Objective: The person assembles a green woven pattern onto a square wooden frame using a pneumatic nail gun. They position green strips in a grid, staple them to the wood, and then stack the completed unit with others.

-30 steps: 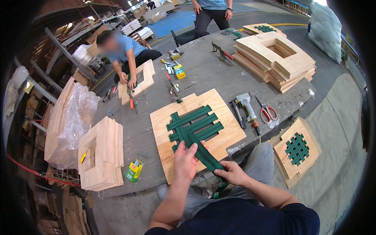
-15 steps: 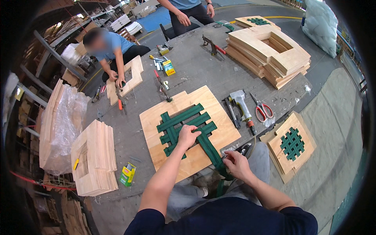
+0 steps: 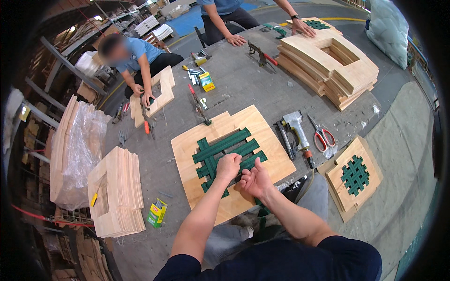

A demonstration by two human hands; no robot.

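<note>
A pale plywood panel (image 3: 276,159) lies in front of me, with dark green webbing straps (image 3: 227,142) laid across its cut-out. Several straps run parallel, and one crosses over and under them on the left. Over the cut-out, my left hand (image 3: 228,167) is closed with its fingertips on a green strap. Close beside it, my right hand (image 3: 256,181) is turned palm up, its thumb raised apart from its loosely curled fingers. A loose length of green webbing (image 3: 262,210) hangs below the panel's near edge; its upper part is hidden behind my right hand.
A pneumatic stapler (image 3: 296,131) and red-handled scissors (image 3: 321,136) lie to the right. Stacked panels (image 3: 347,56) stand far right, another stack (image 3: 117,187) left. A woven panel (image 3: 354,175) rests at right. Staple boxes (image 3: 157,213) and clamps (image 3: 199,107) lie about. Two co-workers are across the table.
My right hand has moved up and left from the hanging strap to beside my left hand, turning palm up. A co-worker's hands now rest on the far table edge and the panel stack.
</note>
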